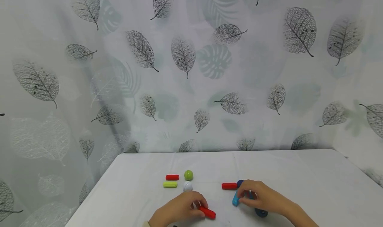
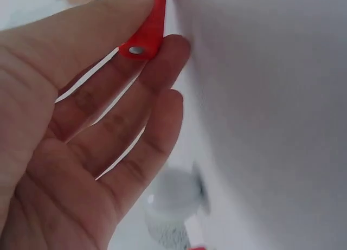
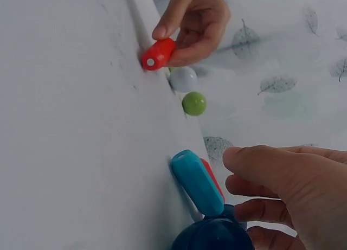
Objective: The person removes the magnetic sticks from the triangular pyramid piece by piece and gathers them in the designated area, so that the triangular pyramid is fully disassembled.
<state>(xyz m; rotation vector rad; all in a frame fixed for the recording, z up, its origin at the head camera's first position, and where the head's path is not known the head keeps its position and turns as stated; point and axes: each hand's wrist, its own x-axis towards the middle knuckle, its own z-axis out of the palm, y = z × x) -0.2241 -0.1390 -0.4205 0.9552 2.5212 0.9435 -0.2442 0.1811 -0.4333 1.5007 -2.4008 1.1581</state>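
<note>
My left hand [image 1: 184,207] pinches a short red rod [image 1: 208,213] between thumb and fingers, low over the white table. A small metal dot shows in the rod's end [image 3: 150,62] in the right wrist view. My right hand [image 1: 264,197] hovers at a light blue rod [image 3: 198,182], its thumb and loosely bent fingers beside the rod, with a gap visible in the right wrist view. That rod leans against a dark blue ball [image 3: 214,236]. Behind it lies another red rod [image 1: 228,186], its end at a second dark blue ball [image 1: 240,183], partly hidden by the right hand.
Left of centre on the white table [image 1: 134,173] lie a red rod [image 1: 172,177] and a yellow-green rod [image 1: 170,184]. Beside them sit a green ball [image 1: 188,175] and a white ball [image 1: 187,186], close behind my left hand. A leaf-patterned curtain [image 1: 191,97] hangs behind the table.
</note>
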